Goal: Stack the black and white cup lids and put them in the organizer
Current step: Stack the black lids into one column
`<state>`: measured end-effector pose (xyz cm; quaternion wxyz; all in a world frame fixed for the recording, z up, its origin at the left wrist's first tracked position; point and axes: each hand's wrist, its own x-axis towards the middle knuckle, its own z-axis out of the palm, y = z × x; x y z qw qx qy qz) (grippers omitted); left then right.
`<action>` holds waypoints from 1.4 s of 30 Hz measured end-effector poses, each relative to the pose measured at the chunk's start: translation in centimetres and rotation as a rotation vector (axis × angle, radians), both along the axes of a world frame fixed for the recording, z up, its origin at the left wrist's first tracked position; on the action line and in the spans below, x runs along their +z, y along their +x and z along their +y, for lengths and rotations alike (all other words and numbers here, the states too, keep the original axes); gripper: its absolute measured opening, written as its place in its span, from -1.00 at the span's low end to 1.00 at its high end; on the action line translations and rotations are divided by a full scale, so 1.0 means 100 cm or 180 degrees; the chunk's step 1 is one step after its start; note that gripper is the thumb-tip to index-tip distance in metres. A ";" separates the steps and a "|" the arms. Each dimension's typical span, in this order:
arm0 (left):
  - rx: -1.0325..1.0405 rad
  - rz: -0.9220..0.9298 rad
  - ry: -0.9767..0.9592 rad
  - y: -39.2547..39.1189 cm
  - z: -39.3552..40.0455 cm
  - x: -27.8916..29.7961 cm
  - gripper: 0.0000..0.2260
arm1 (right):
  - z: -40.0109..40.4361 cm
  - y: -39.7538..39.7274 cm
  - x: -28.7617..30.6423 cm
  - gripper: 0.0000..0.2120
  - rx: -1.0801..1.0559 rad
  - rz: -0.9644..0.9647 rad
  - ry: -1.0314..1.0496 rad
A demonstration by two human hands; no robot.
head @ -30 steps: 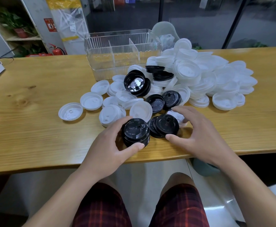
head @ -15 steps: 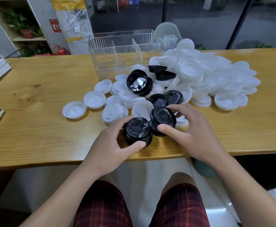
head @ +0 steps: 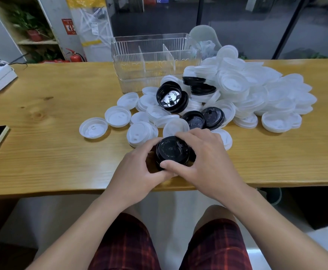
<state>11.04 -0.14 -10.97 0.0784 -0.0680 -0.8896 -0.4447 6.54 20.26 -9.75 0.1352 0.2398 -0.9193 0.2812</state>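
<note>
Black stack (head: pixel 172 152) sits on the table (head: pixel 42 152) at the near edge, well in front of the organizer (head: pixel 155 61). Both hands are on it.

Left hand (head: pixel 137 172): fingers curled round the stack's left side, thumb along the near side at the base. Right hand (head: pixel 204 158): fingers curled over the far and right rim, thumb tip pressed on the near rim of the top lid. So the stack is clamped between the two hands, top face still visible between them.

Handling, as a judgement: thin moulded plastic, very light, stiff at the rim and flexible in the middle. Glossy, so probably slippery. Lids nest, but a loose stack can shear sideways or pop apart if squeezed off-centre. Best hold is on the rims from opposite sides, with light downward pressure on top to seat the nesting. The current grip roughly does that.

Relative to the organizer:
- compartments look empty, dividers upright
- loose black lids (head: pixel 202 119) lie between it and the stack; one upturned black lid (head: pixel 171 98) lies just in front of it
- white lids (head: pixel 247 90) are piled to its right and front; a few singles lie front-left

Task looks early: black stack is still being built, whites are unsorted.
</note>
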 end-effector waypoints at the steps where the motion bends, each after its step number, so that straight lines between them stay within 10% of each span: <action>1: 0.0016 -0.0012 -0.0020 -0.001 -0.001 -0.002 -0.40 | -0.001 -0.001 0.000 -0.28 -0.0022 0.0012 0.0042; 11: -0.0028 -0.0035 -0.0108 -0.001 -0.003 -0.001 -0.35 | 0.008 0.002 -0.001 -0.15 0.0028 -0.0097 -0.0058; 17: 0.0104 0.0087 0.0003 -0.001 -0.003 -0.002 -0.18 | 0.054 -0.008 -0.008 -0.39 -0.0157 -0.0128 -0.0208; 28: 0.0035 0.0053 -0.0153 -0.006 0.004 0.004 -0.43 | 0.060 -0.021 -0.015 -0.37 -0.0113 -0.0306 0.0107; 42: 0.0092 -0.0135 0.0123 -0.005 -0.001 -0.003 -0.24 | 0.040 -0.014 0.007 -0.40 0.0784 -0.1121 -0.1693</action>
